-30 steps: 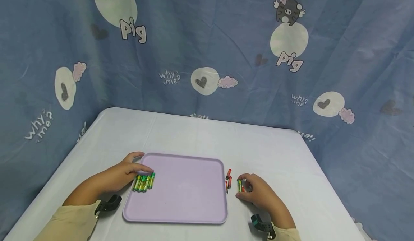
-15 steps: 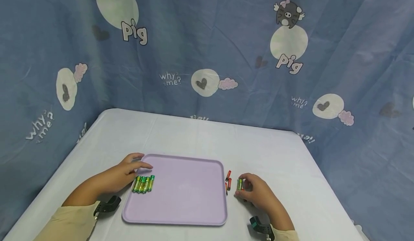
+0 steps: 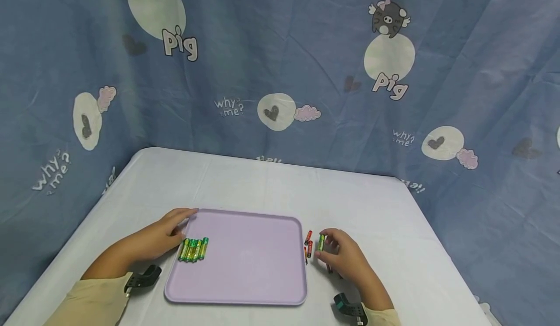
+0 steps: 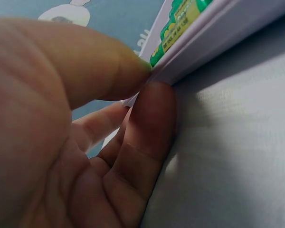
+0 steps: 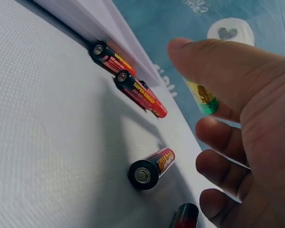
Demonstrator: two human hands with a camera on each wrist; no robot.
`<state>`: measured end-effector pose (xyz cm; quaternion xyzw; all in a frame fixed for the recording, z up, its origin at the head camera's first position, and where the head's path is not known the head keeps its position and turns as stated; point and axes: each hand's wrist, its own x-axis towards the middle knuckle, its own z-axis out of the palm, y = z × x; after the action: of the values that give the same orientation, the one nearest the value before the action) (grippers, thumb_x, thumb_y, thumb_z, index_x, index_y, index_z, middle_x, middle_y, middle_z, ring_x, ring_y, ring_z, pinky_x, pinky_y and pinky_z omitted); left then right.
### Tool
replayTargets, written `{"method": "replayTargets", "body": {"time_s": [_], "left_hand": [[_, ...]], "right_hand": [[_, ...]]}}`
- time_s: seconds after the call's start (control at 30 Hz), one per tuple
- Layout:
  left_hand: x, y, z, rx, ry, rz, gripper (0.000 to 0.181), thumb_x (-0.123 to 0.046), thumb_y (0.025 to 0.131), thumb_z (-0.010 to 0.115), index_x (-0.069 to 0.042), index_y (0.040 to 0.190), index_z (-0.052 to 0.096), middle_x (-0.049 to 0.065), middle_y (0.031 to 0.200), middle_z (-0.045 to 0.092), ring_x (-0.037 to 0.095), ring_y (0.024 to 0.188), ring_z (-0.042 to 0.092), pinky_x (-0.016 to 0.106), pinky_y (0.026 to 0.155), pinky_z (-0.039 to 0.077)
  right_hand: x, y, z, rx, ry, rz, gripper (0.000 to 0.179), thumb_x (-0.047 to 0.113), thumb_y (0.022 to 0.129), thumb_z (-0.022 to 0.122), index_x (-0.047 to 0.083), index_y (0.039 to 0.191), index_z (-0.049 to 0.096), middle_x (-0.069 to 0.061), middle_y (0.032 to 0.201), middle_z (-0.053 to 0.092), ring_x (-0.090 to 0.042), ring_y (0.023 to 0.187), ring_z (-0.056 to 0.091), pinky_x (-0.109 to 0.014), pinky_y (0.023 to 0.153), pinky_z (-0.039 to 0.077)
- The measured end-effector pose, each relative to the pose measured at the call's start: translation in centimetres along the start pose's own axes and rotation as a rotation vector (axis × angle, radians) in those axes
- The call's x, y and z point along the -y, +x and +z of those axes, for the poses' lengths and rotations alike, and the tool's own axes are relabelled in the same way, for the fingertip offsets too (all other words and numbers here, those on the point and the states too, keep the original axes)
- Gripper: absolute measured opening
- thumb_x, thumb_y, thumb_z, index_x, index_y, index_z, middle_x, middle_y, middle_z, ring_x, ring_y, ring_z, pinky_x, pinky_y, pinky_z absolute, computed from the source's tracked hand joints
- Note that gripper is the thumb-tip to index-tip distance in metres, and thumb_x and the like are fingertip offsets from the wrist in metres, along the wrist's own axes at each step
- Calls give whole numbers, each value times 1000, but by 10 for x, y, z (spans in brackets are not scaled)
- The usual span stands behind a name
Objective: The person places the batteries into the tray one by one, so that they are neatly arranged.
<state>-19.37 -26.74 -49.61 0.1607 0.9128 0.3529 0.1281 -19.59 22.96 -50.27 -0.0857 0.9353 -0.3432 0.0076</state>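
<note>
At the left rim of the lilac tray (image 3: 249, 258) my left hand (image 3: 159, 233) holds the edge. In the left wrist view its thumb (image 4: 114, 64) meets the rim, with a finger against the outer wall. Several green batteries (image 3: 192, 249) lie side by side just inside that rim. My right hand (image 3: 345, 255) pinches a single green battery (image 3: 321, 242) above the cloth, right of the tray. In the right wrist view the thumb hides much of this battery (image 5: 204, 99).
Red-and-black batteries (image 3: 309, 249) lie by the tray's right wall. Another red-and-black battery (image 5: 152, 168) lies below my right hand, with a further dark-ended battery (image 5: 185, 216) partly in view. White cloth (image 3: 262, 185) covers the table; a blue printed curtain (image 3: 280, 63) hangs behind.
My right hand has lifted the green battery off the cloth, uncovering a red-and-black battery beneath. My left index finger has drawn back from over the green row to the tray's rim.
</note>
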Motion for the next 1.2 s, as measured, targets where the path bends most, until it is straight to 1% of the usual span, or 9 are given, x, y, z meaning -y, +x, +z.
{"method": "replayTargets", "body": {"time_s": [0.07, 0.2, 0.37, 0.5, 0.67, 0.8, 0.97, 1.07, 1.2], "left_hand": [[0, 0, 0, -9, -5, -4, 68, -14, 105, 58, -9, 165, 27, 26, 166, 24, 55, 152, 25, 72, 115, 26], [-1, -2, 0, -27, -4, 3, 68, -15, 104, 59, -5, 163, 28, 27, 164, 27, 54, 151, 27, 71, 116, 26], [-2, -3, 0, -53, 19, 33, 66, -15, 104, 62, -3, 161, 32, 27, 163, 31, 53, 149, 31, 71, 115, 28], [0, -4, 0, -65, 18, 37, 65, -15, 103, 63, -2, 160, 34, 26, 163, 32, 52, 149, 32, 70, 116, 28], [1, -2, 0, -49, 4, 20, 65, -16, 103, 62, -3, 161, 34, 25, 164, 31, 49, 148, 35, 70, 116, 28], [2, 0, -1, -32, -12, -5, 65, -16, 103, 62, -6, 162, 34, 24, 165, 29, 50, 150, 32, 71, 117, 26], [3, -1, -1, -40, -15, 13, 63, -16, 103, 62, -5, 160, 37, 25, 165, 30, 53, 151, 29, 71, 116, 26], [4, -2, -1, -42, -11, 21, 64, -17, 103, 63, -4, 160, 37, 25, 164, 30, 54, 150, 30, 72, 115, 27], [6, 0, -1, -35, -19, 12, 64, -18, 104, 63, -6, 161, 36, 24, 166, 29, 52, 150, 30, 71, 116, 26]], "right_hand": [[0, 0, 1, -15, 7, -11, 50, 25, 85, 89, 19, 129, 68, 10, 101, 61, -12, 96, 58, -38, 84, 50], [1, 1, 2, -26, 32, -33, 50, 25, 84, 89, 18, 130, 68, 10, 102, 61, -13, 96, 59, -40, 87, 50], [4, 5, 4, -30, 80, -60, 52, 24, 85, 88, 16, 132, 67, 8, 104, 62, -13, 95, 59, -38, 87, 52], [10, 9, 4, -31, 115, -62, 52, 23, 86, 88, 17, 133, 67, 7, 106, 63, -14, 95, 60, -37, 85, 52], [22, 13, 8, -30, 149, -101, 52, 22, 85, 88, 15, 132, 67, 5, 105, 64, -17, 98, 59, -34, 83, 51], [32, 17, 13, -5, 178, -147, 52, 20, 84, 89, 13, 131, 67, 4, 103, 65, -19, 97, 60, -31, 81, 51], [43, 22, 22, 35, 193, -168, 53, 22, 85, 88, 14, 133, 65, 3, 104, 65, -19, 92, 61, -29, 76, 52], [51, 24, 27, 45, 188, -194, 53, 22, 85, 88, 15, 132, 66, 4, 106, 65, -18, 94, 61, -32, 79, 53], [63, 27, 33, 55, 190, -227, 52, 21, 85, 88, 15, 132, 66, 6, 107, 65, -17, 99, 61, -34, 85, 53]]}}
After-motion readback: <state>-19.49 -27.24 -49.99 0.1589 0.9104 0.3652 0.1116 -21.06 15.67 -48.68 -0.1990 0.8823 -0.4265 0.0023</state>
